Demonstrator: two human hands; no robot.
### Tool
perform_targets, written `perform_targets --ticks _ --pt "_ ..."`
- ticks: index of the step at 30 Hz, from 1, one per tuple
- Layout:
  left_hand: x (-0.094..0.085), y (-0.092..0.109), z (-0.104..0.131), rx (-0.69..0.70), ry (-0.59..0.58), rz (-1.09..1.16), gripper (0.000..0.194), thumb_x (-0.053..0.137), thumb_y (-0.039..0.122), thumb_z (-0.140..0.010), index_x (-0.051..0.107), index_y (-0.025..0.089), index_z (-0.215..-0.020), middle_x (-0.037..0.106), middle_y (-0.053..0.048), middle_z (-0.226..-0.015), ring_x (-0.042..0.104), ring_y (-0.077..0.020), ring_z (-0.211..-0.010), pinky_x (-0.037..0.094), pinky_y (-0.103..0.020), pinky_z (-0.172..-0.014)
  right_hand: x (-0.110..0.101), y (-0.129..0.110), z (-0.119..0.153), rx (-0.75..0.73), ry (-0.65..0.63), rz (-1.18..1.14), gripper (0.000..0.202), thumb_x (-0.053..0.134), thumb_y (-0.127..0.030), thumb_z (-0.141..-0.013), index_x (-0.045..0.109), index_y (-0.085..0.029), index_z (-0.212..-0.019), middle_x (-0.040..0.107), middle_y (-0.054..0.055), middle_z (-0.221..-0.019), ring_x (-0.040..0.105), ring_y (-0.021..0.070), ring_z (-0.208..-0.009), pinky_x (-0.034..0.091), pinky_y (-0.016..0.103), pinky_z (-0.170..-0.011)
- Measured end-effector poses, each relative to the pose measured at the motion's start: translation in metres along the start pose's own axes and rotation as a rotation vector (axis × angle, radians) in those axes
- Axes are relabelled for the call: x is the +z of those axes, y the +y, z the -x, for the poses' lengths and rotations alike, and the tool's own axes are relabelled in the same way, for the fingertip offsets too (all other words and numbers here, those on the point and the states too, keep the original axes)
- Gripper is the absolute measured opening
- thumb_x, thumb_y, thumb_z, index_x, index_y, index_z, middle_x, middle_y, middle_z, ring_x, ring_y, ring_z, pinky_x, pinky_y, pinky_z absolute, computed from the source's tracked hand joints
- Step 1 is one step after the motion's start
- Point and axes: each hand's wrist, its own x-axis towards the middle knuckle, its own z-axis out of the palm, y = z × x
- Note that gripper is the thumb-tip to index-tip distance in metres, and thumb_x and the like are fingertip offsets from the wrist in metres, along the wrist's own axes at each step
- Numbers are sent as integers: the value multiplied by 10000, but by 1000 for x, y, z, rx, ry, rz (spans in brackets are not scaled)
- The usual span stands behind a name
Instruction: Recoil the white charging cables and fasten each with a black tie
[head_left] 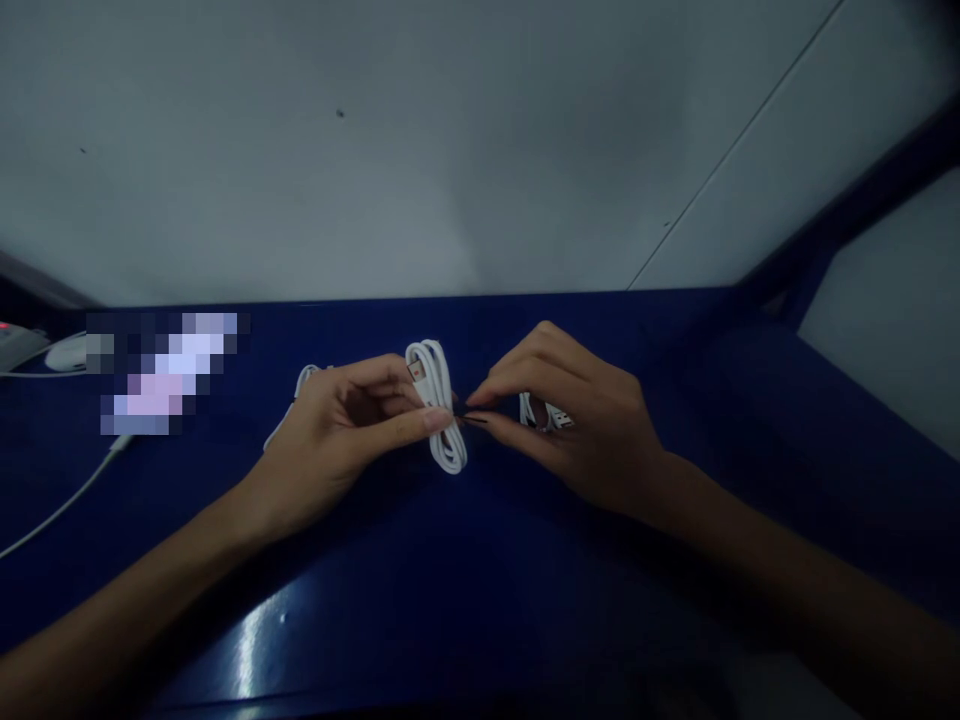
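Observation:
A coiled white USB cable (448,452) is held upright between the thumb and fingers of my left hand (330,420), with its USB plug showing at the upper left of the coil. From the middle of the coil a thin dark tie (474,419) sticks out to the right. My right hand (585,410) pinches the end of that tie between thumb and forefinger, close beside the coil. Behind my right hand lies another white cable coil (527,408), mostly covered by the fingers. One more white cable (304,378) shows partly behind my left hand.
A blurred-out, bright phone-like object (169,375) lies on the blue table (465,580) at the left, with a white cord (67,515) running from it. A white rounded object (67,352) with a cord is beyond it. A pale wall (337,200) rises at the table's back edge.

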Motion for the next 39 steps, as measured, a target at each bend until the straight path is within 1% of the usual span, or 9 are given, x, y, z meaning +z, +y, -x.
perform_targets --ticks 7,13,15,19,24,29,32,36,39 --pt "0 -1 -1 0 21 -34 69 886 191 -927 823 219 -936 846 -14 -926 810 -140 -847 642 -203 -834 1 -4 -1 66 -6 -76 125 811 -112 -995 747 -201 -1054 756 33 -948 677 182 -854 559 334 -713" --pt "0 -2 1 5 36 -80 92 892 205 -918 841 218 -994 851 -38 -965 818 -180 -864 662 -262 -837 -1 -7 1 174 -3 -150 126 820 -106 -985 764 -216 -1007 748 7 -908 630 156 -777 521 311 -657" --pt "0 -2 2 1 37 -78 110 891 209 -919 847 219 -1020 854 -43 -962 823 -189 -859 667 -273 -834 -2 -7 0 193 -3 -174 122 821 -115 -987 767 -224 -994 757 0 -898 628 157 -768 526 319 -666" --pt "1 -1 2 3 24 -57 137 885 193 -927 858 234 -1055 856 -28 -946 820 -164 -860 652 -233 -840 -2 -7 -1 211 -2 -199 124 830 -109 -980 773 -219 -982 771 -8 -893 641 155 -779 538 328 -708" --pt "0 1 2 6 14 -17 97 870 186 -944 851 232 -1027 860 -24 -965 825 -161 -895 646 -221 -874 -1 -5 1 217 1 -184 97 830 -114 -985 790 -198 -1014 777 5 -900 628 147 -768 512 300 -645" --pt "-1 0 1 16 41 -22 124 881 226 -943 854 221 -1064 854 -36 -964 822 -166 -885 654 -229 -867 -2 -4 3 271 22 -194 88 823 -164 -999 793 -239 -1033 793 7 -953 660 164 -777 515 310 -599" --pt "1 0 0 17 49 -15 130 887 219 -935 859 233 -1061 856 -27 -968 824 -166 -891 654 -229 -868 -2 -4 4 251 51 -185 102 825 -162 -997 799 -259 -1010 796 -5 -919 677 174 -771 541 350 -640" --pt "3 2 -1 10 70 -15 114 891 225 -931 867 245 -1041 856 -12 -947 822 -155 -882 650 -219 -858 -2 -3 4 242 88 -229 174 828 -115 -984 808 -286 -1011 814 -17 -927 727 192 -838 588 403 -739" --pt "3 2 -1 10 78 -23 102 887 233 -937 868 245 -1037 851 -6 -933 816 -144 -865 644 -209 -852 -4 -3 3 247 77 -254 205 842 -104 -968 816 -301 -1023 819 -25 -929 732 195 -847 591 401 -721"
